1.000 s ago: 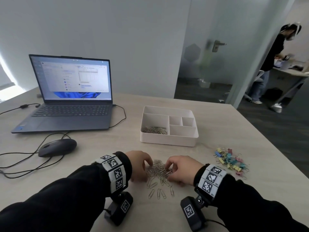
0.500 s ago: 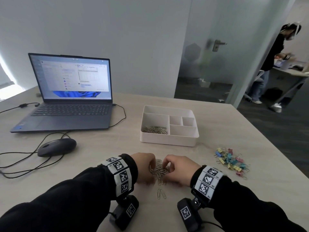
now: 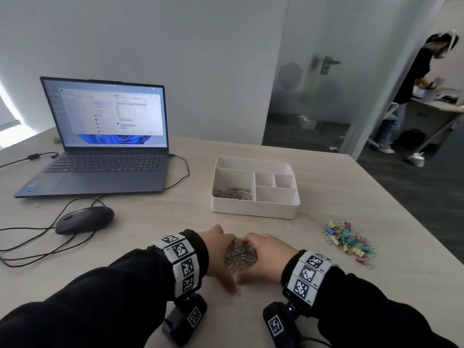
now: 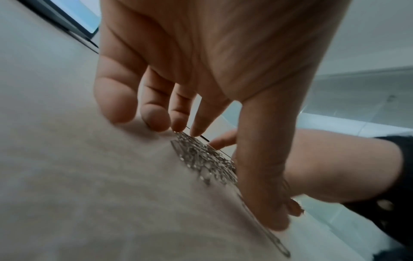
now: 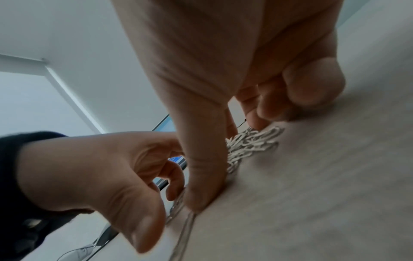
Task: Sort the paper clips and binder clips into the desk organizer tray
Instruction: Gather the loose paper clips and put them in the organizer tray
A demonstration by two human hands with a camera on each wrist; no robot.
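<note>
Pale wood-grain desk [image 3: 155, 222] fills the room's foreground, backed by a plain grey wall and a frosted glass door. Near the desk's front edge, both hands cup a heap of silver paper clips [image 3: 239, 254] between them. The left hand [image 3: 217, 254] walls the heap on its left side and the right hand [image 3: 263, 259] on its right, fingers curved inward and thumbs meeting at the near side, so the loose clips are herded into one mound that can be scooped in a single go. From the wrist views the fingertips touch the desk around the pile; neither hand has lifted anything yet, so I judge this a gathering hold, fingers curled round the heap. One stray clip [image 3: 238, 294] lies just outside the thumbs, towards the front edge.

Further back, towards the desk's middle, sits the white organizer tray [image 3: 253, 212]; its large left compartment already holds paper clips (the other compartments look bare). The coloured binder clips [image 3: 350, 241] lie untouched near the right edge, well apart from the hands, presumably left for later. A laptop [image 3: 105, 146] and mouse [image 3: 84, 219] occupy the left side.
</note>
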